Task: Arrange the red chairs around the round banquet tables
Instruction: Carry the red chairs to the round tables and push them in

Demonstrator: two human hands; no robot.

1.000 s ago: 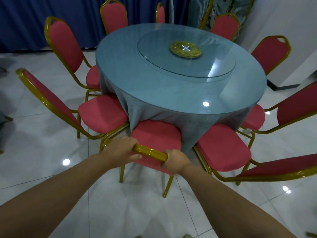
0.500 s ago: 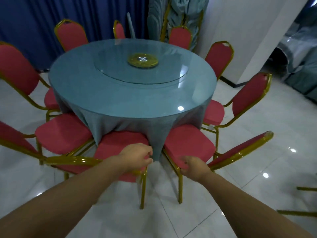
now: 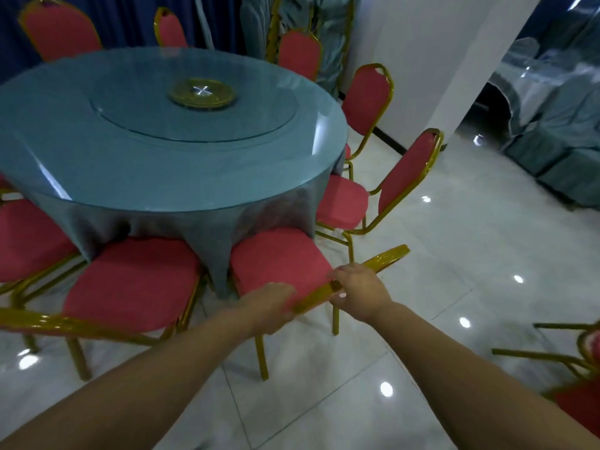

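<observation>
A round banquet table [image 3: 156, 177] with a blue-grey cloth and a glass turntable fills the upper left. Red chairs with gold frames ring it. The nearest one, a red chair [image 3: 276, 258], has its seat partly under the hanging cloth and its gold back rail runs toward me. My left hand [image 3: 269, 303] grips the near end of that rail. My right hand [image 3: 360, 292] grips the same rail a little further right. A second red chair [image 3: 133, 280] stands just left of it, seat toward the table.
More red chairs [image 3: 406, 170] stand along the table's right side and far rim. A white pillar [image 3: 431, 60] rises at right. Another cloth-covered table [image 3: 558, 131] lies far right. Part of a loose chair [image 3: 581, 355] shows at the lower right on the glossy tiled floor.
Both hands let go of the first chair's back rail, shifted right, and now grip the back rail of the neighbouring chair. The view has turned right.
</observation>
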